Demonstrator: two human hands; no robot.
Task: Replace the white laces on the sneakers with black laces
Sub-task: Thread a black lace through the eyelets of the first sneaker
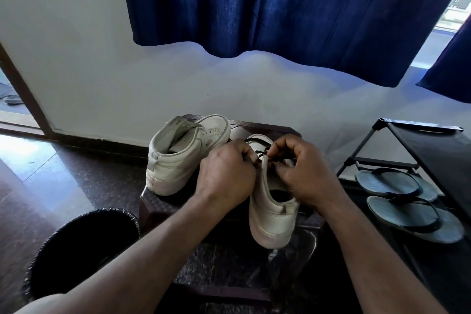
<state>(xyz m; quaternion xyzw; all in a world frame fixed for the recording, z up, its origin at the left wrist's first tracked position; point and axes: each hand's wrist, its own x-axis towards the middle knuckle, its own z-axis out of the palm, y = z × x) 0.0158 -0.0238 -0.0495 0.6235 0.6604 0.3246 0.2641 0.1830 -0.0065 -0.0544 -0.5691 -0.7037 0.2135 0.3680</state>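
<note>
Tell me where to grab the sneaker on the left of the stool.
Take the left sneaker by its heel collar, coming from the near left. The heel faces you, the opening is turned up and unblocked, and the toe points away.

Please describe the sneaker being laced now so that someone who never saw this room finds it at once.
Under the blue curtain stands a dark stool with two white sneakers on it. The right sneaker has its heel toward the camera, and the left hand and right hand pinch a black lace at its front; the left sneaker shows no lace and no hand.
</note>
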